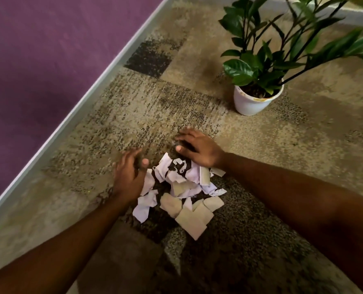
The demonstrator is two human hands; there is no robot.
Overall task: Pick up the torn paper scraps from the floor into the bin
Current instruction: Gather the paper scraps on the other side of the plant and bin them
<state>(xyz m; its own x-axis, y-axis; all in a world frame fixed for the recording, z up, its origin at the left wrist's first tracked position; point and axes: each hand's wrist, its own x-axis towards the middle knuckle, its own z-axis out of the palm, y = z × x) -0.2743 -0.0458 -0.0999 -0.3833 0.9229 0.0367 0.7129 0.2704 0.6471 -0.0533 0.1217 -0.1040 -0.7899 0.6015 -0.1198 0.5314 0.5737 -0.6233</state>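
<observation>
A heap of torn paper scraps (180,192), white and beige, lies on the patterned carpet in the middle of the view. My left hand (129,172) rests at the heap's left edge, fingers spread and slightly bent, palm turned toward the paper. My right hand (197,147) lies over the heap's far right side, fingers spread flat above the carpet, its heel covering some scraps. Neither hand grips a scrap. No bin is in view.
A white pot with a green leafy plant (254,98) stands on the carpet beyond my right hand. A purple wall (49,60) with a pale skirting board (87,102) runs diagonally along the left.
</observation>
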